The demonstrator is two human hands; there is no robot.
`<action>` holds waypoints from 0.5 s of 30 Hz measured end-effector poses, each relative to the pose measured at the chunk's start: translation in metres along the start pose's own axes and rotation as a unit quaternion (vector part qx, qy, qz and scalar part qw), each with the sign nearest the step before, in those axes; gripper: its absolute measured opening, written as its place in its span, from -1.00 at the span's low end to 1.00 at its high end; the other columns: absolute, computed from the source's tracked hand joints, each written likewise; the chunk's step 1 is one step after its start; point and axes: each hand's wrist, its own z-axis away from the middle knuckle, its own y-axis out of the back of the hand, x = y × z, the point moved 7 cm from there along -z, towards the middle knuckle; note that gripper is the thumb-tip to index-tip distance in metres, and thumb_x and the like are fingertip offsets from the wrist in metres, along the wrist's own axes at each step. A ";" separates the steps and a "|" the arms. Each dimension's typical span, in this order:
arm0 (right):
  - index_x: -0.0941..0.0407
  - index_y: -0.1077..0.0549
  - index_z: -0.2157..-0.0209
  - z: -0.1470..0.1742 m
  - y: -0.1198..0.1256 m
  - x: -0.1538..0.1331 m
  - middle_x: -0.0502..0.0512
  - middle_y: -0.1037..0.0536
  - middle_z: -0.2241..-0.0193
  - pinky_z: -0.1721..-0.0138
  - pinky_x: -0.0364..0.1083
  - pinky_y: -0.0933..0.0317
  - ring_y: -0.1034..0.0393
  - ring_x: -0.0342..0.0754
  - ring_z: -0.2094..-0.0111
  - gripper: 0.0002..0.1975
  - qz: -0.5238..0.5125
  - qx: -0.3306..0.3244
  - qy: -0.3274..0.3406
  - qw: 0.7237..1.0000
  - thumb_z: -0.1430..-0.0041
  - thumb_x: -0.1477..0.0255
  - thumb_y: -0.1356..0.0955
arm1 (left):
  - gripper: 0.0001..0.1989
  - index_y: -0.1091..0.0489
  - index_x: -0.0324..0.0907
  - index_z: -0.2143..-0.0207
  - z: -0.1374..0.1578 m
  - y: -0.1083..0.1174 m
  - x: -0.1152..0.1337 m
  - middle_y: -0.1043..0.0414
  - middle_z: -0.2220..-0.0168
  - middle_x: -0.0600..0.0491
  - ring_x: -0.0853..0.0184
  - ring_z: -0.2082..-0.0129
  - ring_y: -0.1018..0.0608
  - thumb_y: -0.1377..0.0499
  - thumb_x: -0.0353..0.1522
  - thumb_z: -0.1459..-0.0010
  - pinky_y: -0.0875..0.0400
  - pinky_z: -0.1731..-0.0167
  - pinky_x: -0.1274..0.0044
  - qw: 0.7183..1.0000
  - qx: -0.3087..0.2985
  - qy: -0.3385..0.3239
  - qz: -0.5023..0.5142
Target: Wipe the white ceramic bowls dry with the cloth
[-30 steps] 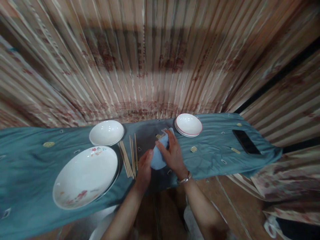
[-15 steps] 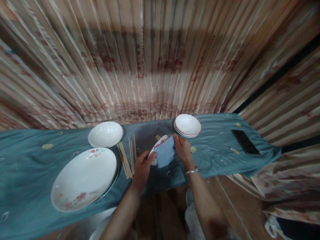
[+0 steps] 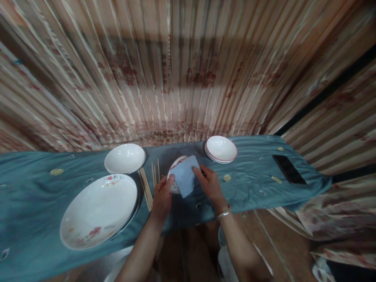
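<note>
The left hand grips the near-left edge of a small patterned dish, its thumb on top, while the right hand pinches a pale blue cloth between thumb and fingers. The cloth lies across the dish and hides most of its inside; both are held above the table near its front edge, between the other dishes. To the left, a large flowered plate sits on another, its glossy white inside and printed blossoms in view. Just behind it is a white bowl, which holds only glints of light. Right of centre stands a stack of red-rimmed bowls, the top one showing its white inside. Wooden chopsticks lie between the large plate and the left hand, which partly covers them. A dark phone rests well apart, toward the right end of the teal tablecloth.
</note>
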 end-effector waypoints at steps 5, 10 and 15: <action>0.18 -0.53 0.47 -0.003 0.015 0.004 0.01 -0.48 0.52 0.41 -0.16 -0.16 -0.28 -0.14 0.49 -0.58 -0.024 0.066 -0.002 0.998 -0.23 0.15 -0.28 | -0.71 -0.55 -0.22 0.32 0.001 0.007 0.009 -0.61 0.34 -0.03 0.18 0.21 -0.60 -0.28 -0.17 -0.03 -0.46 0.19 0.45 0.998 0.028 -0.023 -0.042; 0.20 -0.58 0.32 -0.005 0.062 0.024 0.01 -0.53 0.49 0.36 -0.13 -0.23 -0.35 -0.08 0.45 -0.59 -0.028 0.206 -0.049 0.977 -0.17 0.13 -0.32 | -0.75 -0.55 -0.15 0.26 -0.002 0.009 0.010 -0.60 0.19 -0.07 0.10 0.06 -0.56 -0.18 -0.21 -0.15 -0.47 0.08 0.38 0.999 0.038 -0.006 0.014; 0.15 -0.56 0.19 0.000 0.033 0.004 0.17 -0.61 0.27 0.16 -0.03 -0.33 -0.47 0.02 0.27 -0.66 0.053 0.131 0.044 0.989 -0.29 0.24 -0.25 | -0.74 -0.54 -0.18 0.19 -0.007 0.015 0.003 -0.59 0.14 -0.11 0.07 -0.03 -0.53 -0.19 -0.23 -0.14 -0.43 -0.03 0.31 0.998 0.040 -0.007 0.039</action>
